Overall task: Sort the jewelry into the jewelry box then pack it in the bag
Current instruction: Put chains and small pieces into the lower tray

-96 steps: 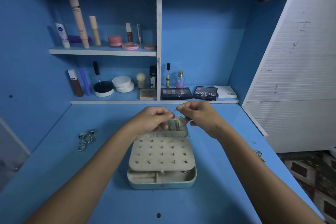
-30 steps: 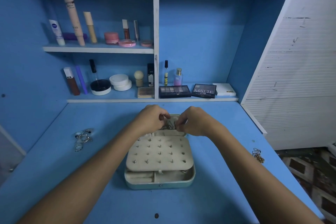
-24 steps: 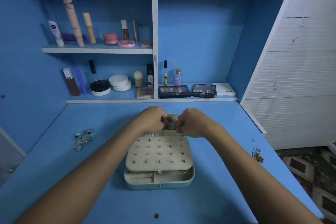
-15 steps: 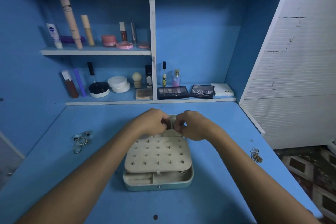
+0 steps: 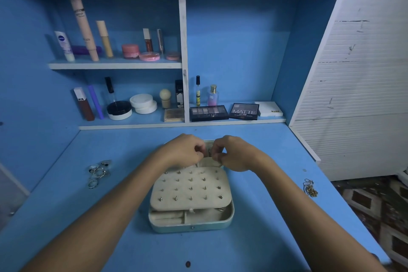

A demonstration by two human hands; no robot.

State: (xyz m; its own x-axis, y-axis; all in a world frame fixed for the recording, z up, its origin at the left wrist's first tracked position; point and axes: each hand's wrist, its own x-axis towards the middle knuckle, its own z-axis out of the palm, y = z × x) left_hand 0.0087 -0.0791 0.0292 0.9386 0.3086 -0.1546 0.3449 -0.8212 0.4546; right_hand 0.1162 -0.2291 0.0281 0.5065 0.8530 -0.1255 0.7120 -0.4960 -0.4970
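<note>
Desk middle, box: pale teal rounded-rectangle jewelry box (image 5: 191, 223) sits open near the front-centre of the blue painted desk top (image 5: 260, 238), lid to the far side; cream padded stud panel (image 5: 191, 190) lies over the tray, rows of small metal studs poking up through it, so earrings look already sorted.
Left hand: left hand (image 5: 184, 150) hovers over the far edge of the box, fingers curled in a pinch on something small; item mostly hidden, probably a thin chain or clasp.
Right hand: right hand (image 5: 235, 154) mirrors it, fingers curled, tips almost meeting the left; looks like pinching the same small piece. Cannot tell exactly what it grips.
Why held so: both hands work at the lid pocket, likely hooking or tucking a necklace there so it does not tangle.
Left edge of desk: cluster of silver rings (image 5: 98, 172) lies loose, well apart from the box, not yet sorted.
Right edge of desk: small gold chain piece (image 5: 310, 189) lies loose, also waiting.
Progress: sorting partly done; bag not identifiable with certainty.
Readable text: black eyeshadow palette (image 5: 244, 111) reads "MATTE"; white flat compact case (image 5: 268, 108) reads "NUDE"; dark long palette (image 5: 208, 112) shows "NUDES" upside down; white tube with blue round logo (image 5: 64, 45) looks like Nivea.
Shelves: other cosmetics stand upright along the white shelf (image 5: 114, 65), labels too small to read.
</note>
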